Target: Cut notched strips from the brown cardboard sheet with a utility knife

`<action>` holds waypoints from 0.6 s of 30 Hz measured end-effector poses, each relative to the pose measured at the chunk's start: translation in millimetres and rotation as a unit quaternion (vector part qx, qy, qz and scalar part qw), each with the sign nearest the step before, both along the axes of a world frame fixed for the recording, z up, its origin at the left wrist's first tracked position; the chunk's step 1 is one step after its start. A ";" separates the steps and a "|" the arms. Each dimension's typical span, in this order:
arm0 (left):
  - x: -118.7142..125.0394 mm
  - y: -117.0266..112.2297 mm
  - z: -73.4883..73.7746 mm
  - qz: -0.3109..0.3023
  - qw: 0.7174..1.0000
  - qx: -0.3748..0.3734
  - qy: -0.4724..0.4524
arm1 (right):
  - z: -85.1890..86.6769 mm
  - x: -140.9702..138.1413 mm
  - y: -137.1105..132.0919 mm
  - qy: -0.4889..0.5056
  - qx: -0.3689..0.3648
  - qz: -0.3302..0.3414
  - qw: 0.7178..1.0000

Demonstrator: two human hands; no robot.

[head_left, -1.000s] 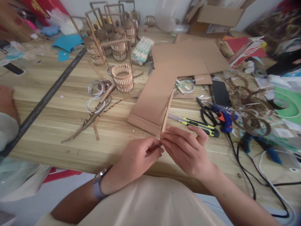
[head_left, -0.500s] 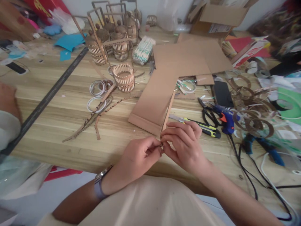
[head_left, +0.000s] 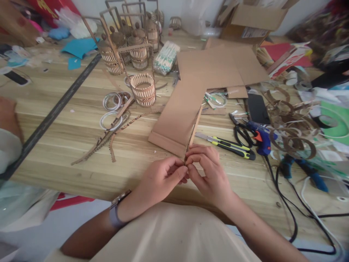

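Observation:
My left hand [head_left: 163,178] and my right hand [head_left: 208,171] meet in front of my body, their fingertips pinched together. Between them is a small brown piece [head_left: 185,160], mostly hidden by the fingers, so its kind cannot be made out. Just beyond the fingertips lies the near end of a folded piece of brown cardboard [head_left: 174,120]. A utility knife [head_left: 231,145] with a yellow and black handle rests to the right of my right hand. Toothed brown cardboard strips [head_left: 102,140] are spread out to the left.
A small slatted bucket [head_left: 143,90] stands behind the strips, with several lidded ones [head_left: 139,54] farther back. Tape rolls [head_left: 111,120] lie nearby. At right are black pliers [head_left: 241,133], a blue glue gun [head_left: 263,140], cables and cardboard rings [head_left: 301,145]. Another person's arm [head_left: 9,120] shows at left.
My right hand has moved slightly left and its fingers have curled in, uncovering more of the utility knife. My left hand stays nearly in place, still pinching.

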State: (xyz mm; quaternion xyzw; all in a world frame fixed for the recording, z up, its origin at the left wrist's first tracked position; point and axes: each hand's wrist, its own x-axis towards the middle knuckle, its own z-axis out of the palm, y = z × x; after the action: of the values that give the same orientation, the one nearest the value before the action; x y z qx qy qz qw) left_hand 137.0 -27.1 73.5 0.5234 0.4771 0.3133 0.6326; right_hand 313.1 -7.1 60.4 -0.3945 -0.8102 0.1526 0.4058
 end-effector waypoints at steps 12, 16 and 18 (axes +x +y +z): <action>2.1 -0.6 -6.4 0.032 0.999 -0.009 0.001 | -2.8 1.4 -6.0 0.055 -0.112 -0.027 0.992; -0.6 -0.7 -8.8 0.018 0.994 0.071 0.076 | -12.1 3.2 -9.7 0.085 -0.176 -0.059 0.979; -0.8 -0.9 -9.3 0.012 0.993 0.088 0.082 | -16.8 4.5 -10.5 0.122 -0.196 -0.090 0.969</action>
State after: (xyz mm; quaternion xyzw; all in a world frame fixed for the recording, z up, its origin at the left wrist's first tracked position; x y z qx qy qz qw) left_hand 136.2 -28.0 64.2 0.5951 0.5040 0.3175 0.5395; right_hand 317.6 -17.6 43.6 -0.5162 -0.6698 0.3185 0.4283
